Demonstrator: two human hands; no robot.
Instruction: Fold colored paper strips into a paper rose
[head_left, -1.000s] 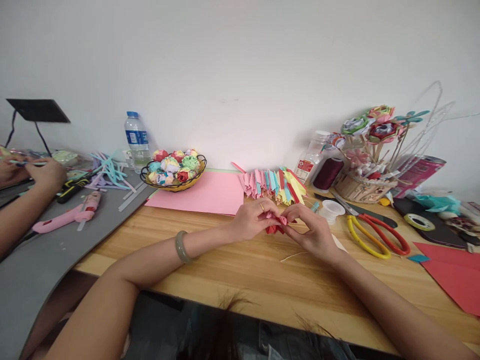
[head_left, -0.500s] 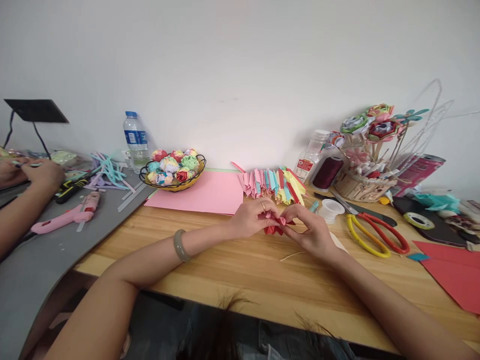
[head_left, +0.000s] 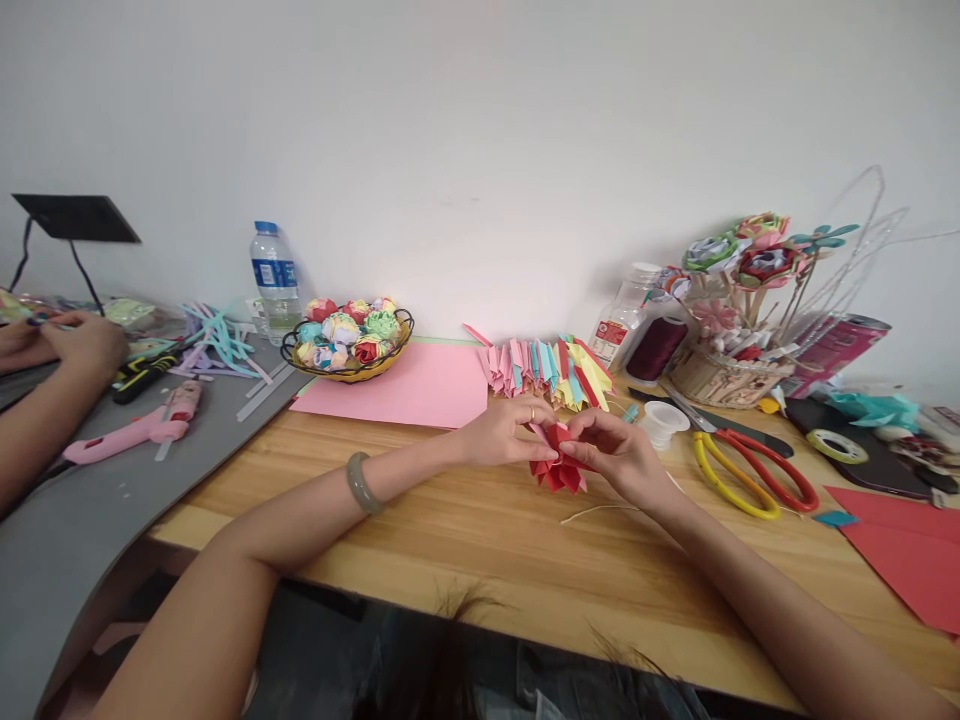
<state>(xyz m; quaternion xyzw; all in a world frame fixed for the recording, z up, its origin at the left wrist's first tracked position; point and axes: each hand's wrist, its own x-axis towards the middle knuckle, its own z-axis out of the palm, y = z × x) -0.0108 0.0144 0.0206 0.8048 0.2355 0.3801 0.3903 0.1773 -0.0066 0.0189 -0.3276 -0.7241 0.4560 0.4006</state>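
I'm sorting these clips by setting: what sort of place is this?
Probably a paper-craft worktable: both hands fold a red paper piece, folded paper units line the wall, and a basket of paper roses sits beside scissors.

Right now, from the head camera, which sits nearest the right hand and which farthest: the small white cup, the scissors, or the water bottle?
From the right hand:
1. Small white cup, just beyond it to the right.
2. Scissors, farther right on the wooden table.
3. Water bottle, far left by the wall.
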